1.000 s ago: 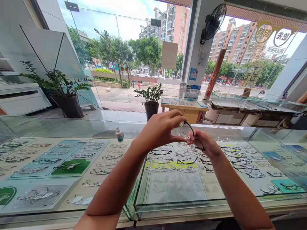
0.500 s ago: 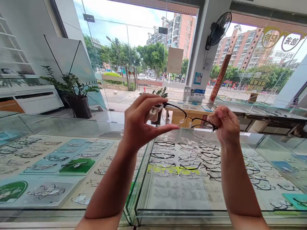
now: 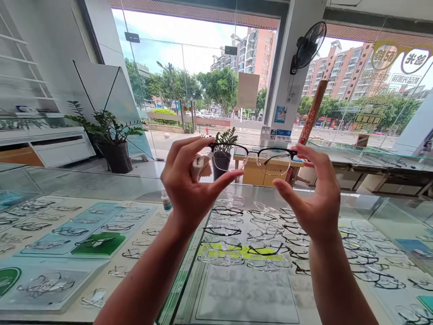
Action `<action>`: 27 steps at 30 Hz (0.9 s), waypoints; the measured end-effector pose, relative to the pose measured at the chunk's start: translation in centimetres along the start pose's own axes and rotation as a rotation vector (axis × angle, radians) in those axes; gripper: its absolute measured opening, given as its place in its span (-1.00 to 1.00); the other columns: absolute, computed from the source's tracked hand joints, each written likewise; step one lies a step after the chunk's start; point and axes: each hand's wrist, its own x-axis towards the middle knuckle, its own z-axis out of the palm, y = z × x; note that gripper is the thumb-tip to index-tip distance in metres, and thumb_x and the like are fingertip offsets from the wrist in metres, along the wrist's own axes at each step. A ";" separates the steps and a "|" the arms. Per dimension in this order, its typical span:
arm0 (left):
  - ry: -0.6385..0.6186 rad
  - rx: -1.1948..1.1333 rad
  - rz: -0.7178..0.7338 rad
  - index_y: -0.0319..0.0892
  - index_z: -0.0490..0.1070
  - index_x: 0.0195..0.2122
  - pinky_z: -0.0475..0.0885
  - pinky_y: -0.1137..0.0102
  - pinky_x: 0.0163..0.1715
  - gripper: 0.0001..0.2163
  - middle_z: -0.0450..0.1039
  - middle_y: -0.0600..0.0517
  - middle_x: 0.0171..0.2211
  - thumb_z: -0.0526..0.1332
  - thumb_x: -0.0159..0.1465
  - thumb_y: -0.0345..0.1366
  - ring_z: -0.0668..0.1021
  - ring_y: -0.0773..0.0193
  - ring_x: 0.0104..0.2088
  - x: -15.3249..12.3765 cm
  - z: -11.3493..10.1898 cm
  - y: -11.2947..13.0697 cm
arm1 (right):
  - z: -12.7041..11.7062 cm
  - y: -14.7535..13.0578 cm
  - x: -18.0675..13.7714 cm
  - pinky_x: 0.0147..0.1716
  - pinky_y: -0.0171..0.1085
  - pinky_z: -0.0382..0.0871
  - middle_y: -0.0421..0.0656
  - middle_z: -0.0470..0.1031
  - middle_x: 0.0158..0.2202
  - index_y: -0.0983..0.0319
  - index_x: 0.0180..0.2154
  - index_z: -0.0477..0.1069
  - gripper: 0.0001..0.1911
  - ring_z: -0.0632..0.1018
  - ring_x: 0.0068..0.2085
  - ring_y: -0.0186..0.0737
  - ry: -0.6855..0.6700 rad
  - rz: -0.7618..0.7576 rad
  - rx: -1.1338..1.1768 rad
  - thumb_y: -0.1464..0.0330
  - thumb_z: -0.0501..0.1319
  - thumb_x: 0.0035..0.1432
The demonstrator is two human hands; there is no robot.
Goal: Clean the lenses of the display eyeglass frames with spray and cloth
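Observation:
A pair of eyeglasses [image 3: 252, 154] with a black upper rim and clear lenses is raised level above the counter, its front spread between my hands. My left hand [image 3: 191, 174] grips its left end, fingers at the top corner and thumb along the bottom of the left lens. A crumpled beige cloth [image 3: 202, 168] with a zigzag edge is tucked in that hand. My right hand [image 3: 314, 185] has its fingertips at the right top corner, by the hinge; its thumb is spread below the right lens, apart from it. A folded temple shows behind the right lens.
Beneath my arms, a glass display case [image 3: 250, 293] holds rows of eyeglass frames, with another case [image 3: 135, 271] at left. A small bottle [image 3: 166, 200] stands behind my left wrist. Farther off are a potted plant [image 3: 115, 144], a wooden-front desk [image 3: 257, 174] and a wall fan [image 3: 309, 47].
The eyeglasses have turned from a slant to level, facing squarely, and shifted slightly left. My right hand has opened from a closed pinch to fingertips at the corner with the thumb apart.

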 end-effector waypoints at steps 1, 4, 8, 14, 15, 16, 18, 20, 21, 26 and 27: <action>-0.001 0.011 0.001 0.08 0.57 0.12 0.64 0.07 0.09 -0.41 0.63 -0.02 0.00 0.65 0.11 0.07 0.65 0.02 0.03 -0.1 0.1 0.0 | 0.2 -0.1 0.0 0.20 0.19 0.52 -0.03 0.60 0.24 0.04 0.32 0.43 -0.37 0.61 0.22 0.15 0.000 -0.013 -0.018 0.05 0.43 0.31; -0.016 0.027 -0.003 0.09 0.57 0.12 0.63 0.06 0.08 -0.42 0.63 0.00 0.00 0.64 0.12 0.08 0.65 0.02 0.03 -0.2 0.2 0.1 | 0.4 -0.1 0.1 0.17 0.18 0.54 -0.02 0.64 0.18 0.06 0.28 0.48 -0.45 0.64 0.15 0.14 0.007 -0.023 -0.057 0.07 0.41 0.35; -0.040 0.022 -0.045 0.09 0.58 0.10 0.62 0.06 0.07 -0.45 0.63 0.02 -0.02 0.64 0.14 0.05 0.66 0.03 0.02 -0.5 0.5 0.1 | 0.2 -0.2 0.1 0.15 0.18 0.56 -0.03 0.66 0.16 0.06 0.27 0.49 -0.45 0.67 0.10 0.13 0.012 0.001 -0.073 0.05 0.41 0.34; -0.073 0.034 -0.115 0.08 0.57 0.08 0.60 0.03 0.13 -0.51 0.63 0.02 0.00 0.59 0.20 0.08 0.65 0.02 0.05 -0.6 0.8 0.7 | 0.0 -1.0 0.3 0.18 0.21 0.55 -0.03 0.66 0.16 0.00 0.28 0.50 -0.45 0.67 0.11 0.16 -0.040 0.113 -0.052 0.02 0.40 0.35; -0.080 0.038 -0.129 0.07 0.57 0.08 0.61 0.04 0.13 -0.52 0.63 0.02 0.00 0.58 0.22 0.08 0.65 0.03 0.05 -0.6 0.8 0.8 | 0.0 -1.0 0.3 0.18 0.21 0.55 -0.04 0.66 0.16 0.00 0.28 0.51 -0.45 0.67 0.11 0.16 -0.049 0.129 -0.048 0.01 0.40 0.34; -0.087 0.037 -0.138 0.07 0.57 0.07 0.61 0.05 0.12 -0.53 0.63 0.02 -0.01 0.58 0.22 0.07 0.65 0.04 0.04 -0.6 0.9 0.8 | 0.0 -1.0 0.3 0.17 0.21 0.56 -0.04 0.67 0.15 0.00 0.27 0.52 -0.46 0.68 0.09 0.15 -0.054 0.141 -0.046 0.00 0.40 0.34; -0.099 0.030 -0.141 0.05 0.58 0.06 0.63 0.08 0.08 -0.54 0.64 0.02 -0.02 0.58 0.23 0.06 0.66 0.07 0.01 -0.7 1.0 0.7 | 0.1 -0.9 0.3 0.16 0.21 0.57 -0.03 0.68 0.13 0.01 0.24 0.53 -0.47 0.69 0.07 0.15 -0.058 0.158 -0.046 -0.02 0.40 0.34; -0.117 0.022 -0.148 0.04 0.59 0.06 0.64 0.10 0.05 -0.54 0.64 0.02 -0.03 0.58 0.23 0.06 0.66 0.08 -0.01 -0.8 1.2 0.5 | 0.1 -0.6 0.3 0.12 0.19 0.58 -0.03 0.68 0.11 0.02 0.22 0.55 -0.48 0.69 0.05 0.14 -0.062 0.172 -0.047 -0.03 0.40 0.34; -0.130 0.017 -0.157 0.03 0.59 0.06 0.65 0.10 0.05 -0.55 0.64 0.01 -0.03 0.58 0.23 0.06 0.66 0.08 -0.01 -0.9 1.2 0.4 | 0.2 -0.5 0.3 0.10 0.19 0.59 -0.03 0.69 0.10 0.03 0.21 0.56 -0.48 0.69 0.03 0.13 -0.065 0.179 -0.047 -0.03 0.40 0.33; -0.203 -0.055 -0.219 0.05 0.61 0.11 0.66 0.12 0.04 -0.56 0.66 -0.02 -0.01 0.56 0.27 0.02 0.69 0.08 0.00 -1.0 1.4 -0.1 | 0.2 0.1 0.2 0.06 0.19 0.60 -0.03 0.70 0.04 0.06 0.19 0.57 -0.47 0.70 -0.02 0.10 -0.068 0.230 -0.031 -0.05 0.40 0.32; -0.206 -0.069 -0.231 0.05 0.61 0.13 0.67 0.12 0.04 -0.55 0.67 -0.03 0.00 0.56 0.27 0.02 0.69 0.08 0.00 -1.1 1.4 -0.2 | 0.2 0.1 0.2 0.06 0.19 0.60 -0.03 0.71 0.04 0.06 0.18 0.57 -0.46 0.70 -0.02 0.09 -0.065 0.237 -0.029 -0.05 0.41 0.31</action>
